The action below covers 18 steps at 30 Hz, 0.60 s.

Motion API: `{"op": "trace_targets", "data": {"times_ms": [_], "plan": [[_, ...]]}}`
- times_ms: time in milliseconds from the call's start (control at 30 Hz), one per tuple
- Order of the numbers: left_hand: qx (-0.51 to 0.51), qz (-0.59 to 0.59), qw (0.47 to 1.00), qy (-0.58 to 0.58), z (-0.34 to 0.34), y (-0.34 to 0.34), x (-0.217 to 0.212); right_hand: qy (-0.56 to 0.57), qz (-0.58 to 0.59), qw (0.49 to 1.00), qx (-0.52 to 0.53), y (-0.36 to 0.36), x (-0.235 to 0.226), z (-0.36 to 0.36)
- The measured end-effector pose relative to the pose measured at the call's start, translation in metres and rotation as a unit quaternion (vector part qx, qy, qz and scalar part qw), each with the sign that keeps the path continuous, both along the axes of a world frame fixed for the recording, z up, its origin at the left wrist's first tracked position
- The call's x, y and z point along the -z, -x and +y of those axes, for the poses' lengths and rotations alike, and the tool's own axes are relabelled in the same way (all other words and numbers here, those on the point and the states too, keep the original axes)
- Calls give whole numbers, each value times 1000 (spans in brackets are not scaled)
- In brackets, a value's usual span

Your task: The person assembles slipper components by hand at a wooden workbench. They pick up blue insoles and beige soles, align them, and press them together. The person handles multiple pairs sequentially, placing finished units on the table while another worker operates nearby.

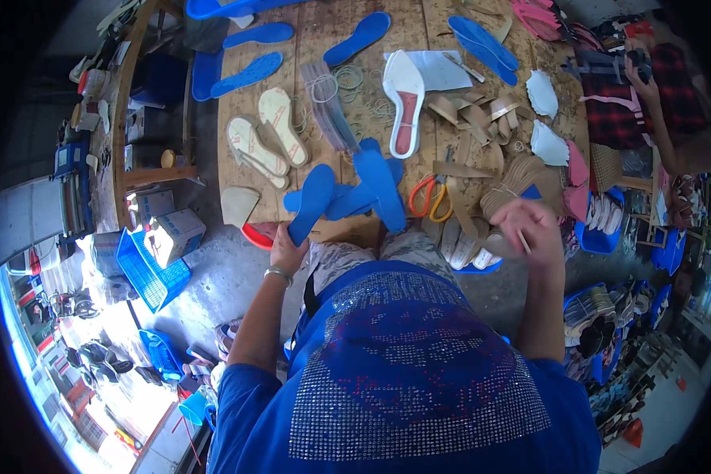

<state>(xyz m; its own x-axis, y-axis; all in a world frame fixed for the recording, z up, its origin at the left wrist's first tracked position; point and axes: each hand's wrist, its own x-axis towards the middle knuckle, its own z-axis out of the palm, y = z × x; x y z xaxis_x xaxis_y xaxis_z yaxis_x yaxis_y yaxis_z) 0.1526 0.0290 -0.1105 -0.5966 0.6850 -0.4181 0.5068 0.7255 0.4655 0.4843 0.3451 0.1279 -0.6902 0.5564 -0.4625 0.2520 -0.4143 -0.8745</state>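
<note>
Gripping a blue insole point(311, 203), left hand point(287, 251); right hand point(529, 225) pinches a thin stick point(522, 241) (tan).

White-and-blue cardboard boxes point(175, 231) stand on the floor left of the wooden table point(245, 178), beside a blue crate point(142, 272)

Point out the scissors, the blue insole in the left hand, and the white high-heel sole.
scissors point(432, 197), head view, orange handles
blue insole point(311, 199), head view, mid-length
white high-heel sole point(404, 95), head view, forepart

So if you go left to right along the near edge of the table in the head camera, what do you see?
Tan toe-shaped piece → left hand holding a blue insole → orange-handled scissors → right hand.
</note>
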Motion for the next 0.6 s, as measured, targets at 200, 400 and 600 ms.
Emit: {"op": "trace_targets", "data": {"times_ms": [200,400,600], "plan": [[39,5,999,6,3,23,6,-71,-113,989,-65,40,107,-79],[52,20,998,39,8,29,6,-149,-371,909,-115,54,226,-111],[122,188,974,-7,19,7,-11,-227,-462,853,-82,73,255,-129]]}}
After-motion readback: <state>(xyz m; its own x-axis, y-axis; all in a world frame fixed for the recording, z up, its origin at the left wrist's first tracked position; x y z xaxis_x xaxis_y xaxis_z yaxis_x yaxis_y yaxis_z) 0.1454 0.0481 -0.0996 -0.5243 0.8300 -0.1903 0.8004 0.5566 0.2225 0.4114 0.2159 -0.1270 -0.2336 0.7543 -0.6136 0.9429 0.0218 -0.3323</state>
